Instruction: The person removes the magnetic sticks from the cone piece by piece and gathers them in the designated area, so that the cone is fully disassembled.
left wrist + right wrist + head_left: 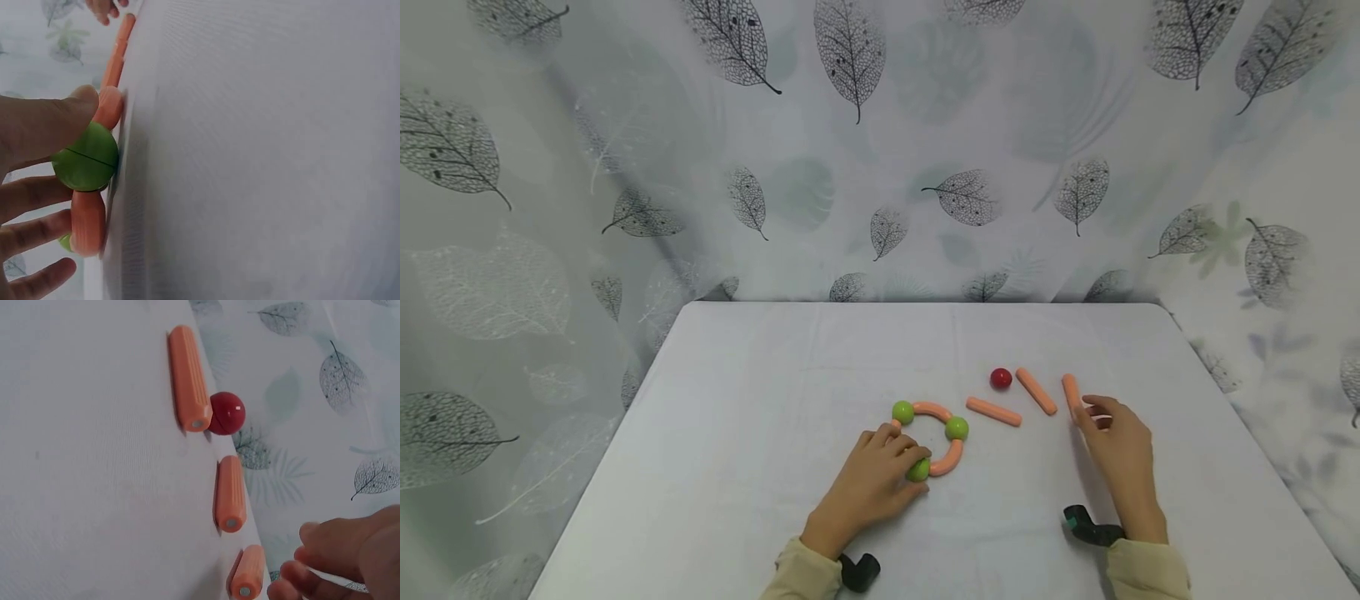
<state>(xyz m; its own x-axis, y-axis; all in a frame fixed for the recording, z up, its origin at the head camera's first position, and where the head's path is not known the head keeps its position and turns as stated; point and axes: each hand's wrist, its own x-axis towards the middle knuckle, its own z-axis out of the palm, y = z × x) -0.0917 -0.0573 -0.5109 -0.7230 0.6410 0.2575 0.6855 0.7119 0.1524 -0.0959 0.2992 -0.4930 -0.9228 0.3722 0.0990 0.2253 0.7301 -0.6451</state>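
Backdrop point(880, 158), pale and printed with veined grey leaves, hangs at the far side of a flat white table point(760, 367). The left hand point(876, 479), in a beige sleeve point(805, 572), slants far and right with its back up; thumb and forefinger grasp a glossy green ball point(917, 472), the other fingers spread over the left side of a ring of curved orange rods and green balls point(952, 458). That ring lies on the table near the middle, partly under the hand. The right hand point(1120, 446) reaches far and slightly left, its fingers loosely bent and released, just beside the straight orange rightmost stick point(1071, 387); whether the fingertips touch it cannot be told. To its left lie two more ribbed orange rods, the middle stick point(1036, 391) slanting and the left stick point(993, 412) nearer the ring, both well apart from the left hand. A shiny red ball point(1001, 378) sits just left of the middle stick's far end
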